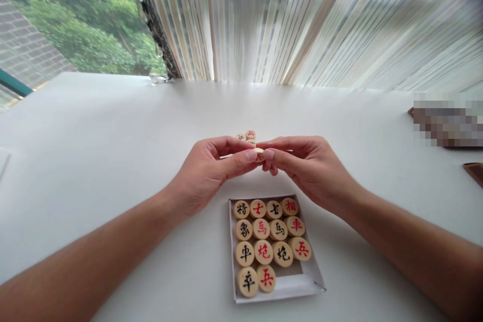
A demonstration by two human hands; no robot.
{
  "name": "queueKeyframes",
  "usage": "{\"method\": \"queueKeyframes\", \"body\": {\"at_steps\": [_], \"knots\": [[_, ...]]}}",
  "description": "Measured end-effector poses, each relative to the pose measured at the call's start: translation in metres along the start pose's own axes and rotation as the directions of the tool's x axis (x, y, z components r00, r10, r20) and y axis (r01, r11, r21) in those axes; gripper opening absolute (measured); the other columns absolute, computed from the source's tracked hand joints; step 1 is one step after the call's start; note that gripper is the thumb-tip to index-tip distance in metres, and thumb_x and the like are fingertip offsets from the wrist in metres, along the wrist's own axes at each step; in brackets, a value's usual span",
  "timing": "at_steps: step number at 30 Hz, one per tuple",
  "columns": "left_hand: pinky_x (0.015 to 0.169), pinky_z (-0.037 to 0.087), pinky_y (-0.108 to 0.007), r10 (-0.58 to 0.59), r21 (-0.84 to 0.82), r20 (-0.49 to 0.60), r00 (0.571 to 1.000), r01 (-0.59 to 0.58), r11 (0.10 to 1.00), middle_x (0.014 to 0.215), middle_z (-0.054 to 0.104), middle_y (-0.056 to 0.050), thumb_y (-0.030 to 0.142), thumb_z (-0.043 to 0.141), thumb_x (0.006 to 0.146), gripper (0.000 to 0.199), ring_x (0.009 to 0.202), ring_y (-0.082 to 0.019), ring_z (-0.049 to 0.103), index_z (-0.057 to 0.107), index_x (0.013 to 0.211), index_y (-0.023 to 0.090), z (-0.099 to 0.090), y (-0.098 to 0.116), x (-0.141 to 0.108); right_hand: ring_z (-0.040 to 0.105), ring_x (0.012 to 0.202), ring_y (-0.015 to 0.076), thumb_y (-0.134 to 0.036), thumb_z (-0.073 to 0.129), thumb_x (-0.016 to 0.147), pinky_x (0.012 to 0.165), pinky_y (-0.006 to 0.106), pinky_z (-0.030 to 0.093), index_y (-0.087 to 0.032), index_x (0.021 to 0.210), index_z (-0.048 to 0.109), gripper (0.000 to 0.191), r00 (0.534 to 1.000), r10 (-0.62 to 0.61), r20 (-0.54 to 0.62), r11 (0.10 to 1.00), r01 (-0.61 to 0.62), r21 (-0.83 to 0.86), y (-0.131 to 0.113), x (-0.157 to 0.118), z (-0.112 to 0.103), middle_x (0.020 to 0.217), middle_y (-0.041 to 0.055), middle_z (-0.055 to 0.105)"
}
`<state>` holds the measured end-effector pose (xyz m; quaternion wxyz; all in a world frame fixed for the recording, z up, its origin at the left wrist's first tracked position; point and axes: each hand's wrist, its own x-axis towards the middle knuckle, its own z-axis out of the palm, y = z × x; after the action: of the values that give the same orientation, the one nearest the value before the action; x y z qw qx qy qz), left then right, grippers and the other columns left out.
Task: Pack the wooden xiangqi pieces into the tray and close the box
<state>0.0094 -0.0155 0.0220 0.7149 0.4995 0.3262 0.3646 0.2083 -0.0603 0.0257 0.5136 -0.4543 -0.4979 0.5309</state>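
Between the fingertips of my left hand [215,163] and my right hand [305,163] is a round wooden xiangqi piece [259,155] with a red character. Both hands pinch it from opposite sides, above the table and beyond the box. Just behind the fingers lie a few more xiangqi pieces [250,135], partly hidden by my hands. Nearer to me stands a shallow white box [289,286] with rows of xiangqi pieces [263,252] in it, red and black characters facing up. Its front row holds two pieces at the left; bare box bottom shows at the right.
The white table [94,171] reaches back to a striped curtain [256,25] and a window [86,25] with trees outside. At the right edge lie a pixelated brown object [445,121] and a small brown corner [475,172]. A pale edge [3,163] shows at far left.
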Motion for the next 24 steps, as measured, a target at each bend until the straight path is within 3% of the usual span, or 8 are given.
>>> {"method": "queueKeyframes", "body": {"at_steps": [7,13,19,24], "knots": [[0.095,0.063,-0.041,0.035,0.071,-0.030,0.999,-0.033,0.997,0.095,0.085,-0.007,0.034,0.098,0.075,0.024,0.092,-0.023,0.080,0.083,0.088,0.019,0.0006,-0.0018,-0.0024,0.067,0.073,0.0169,-0.042,0.102,0.067,0.068,0.032,0.057,-0.026,0.085,0.089,0.028,0.999,0.014,-0.046,1.000,-0.015,-0.027,0.0000,-0.0018,0.0014,0.079,0.0046,0.080],[0.095,0.062,-0.037,0.030,0.055,-0.035,0.999,-0.028,0.998,0.096,0.085,-0.008,0.033,0.098,0.075,0.028,0.093,-0.022,0.079,0.084,0.091,0.016,0.0019,-0.0002,-0.0048,0.066,0.076,0.0166,-0.039,0.100,0.073,0.071,0.031,0.054,-0.026,0.093,0.091,0.026,1.000,0.028,-0.010,1.000,-0.028,-0.008,0.0007,-0.0028,-0.0004,0.081,0.0043,0.080],[0.092,0.065,-0.029,-0.017,-0.071,-0.013,1.000,0.016,0.997,0.098,0.085,-0.008,0.027,0.096,0.080,0.023,0.096,-0.019,0.080,0.085,0.095,0.014,0.0046,0.0031,-0.0040,0.063,0.075,0.0154,-0.036,0.095,0.081,0.071,0.031,0.050,-0.026,0.101,0.090,0.023,0.999,0.022,0.044,0.998,-0.024,0.062,0.0007,-0.0005,-0.0010,0.078,0.0034,0.078],[0.087,0.067,-0.024,-0.045,-0.188,-0.023,0.999,0.040,0.981,0.102,0.085,-0.007,0.018,0.094,0.080,0.017,0.088,-0.014,0.081,0.085,0.094,0.013,0.0051,0.0046,-0.0032,0.062,0.076,0.0140,-0.037,0.092,0.086,0.073,0.030,0.050,-0.028,0.106,0.090,0.022,0.997,0.033,0.068,0.995,-0.039,0.097,0.0014,-0.0012,-0.0016,0.084,0.0034,0.079]]}}
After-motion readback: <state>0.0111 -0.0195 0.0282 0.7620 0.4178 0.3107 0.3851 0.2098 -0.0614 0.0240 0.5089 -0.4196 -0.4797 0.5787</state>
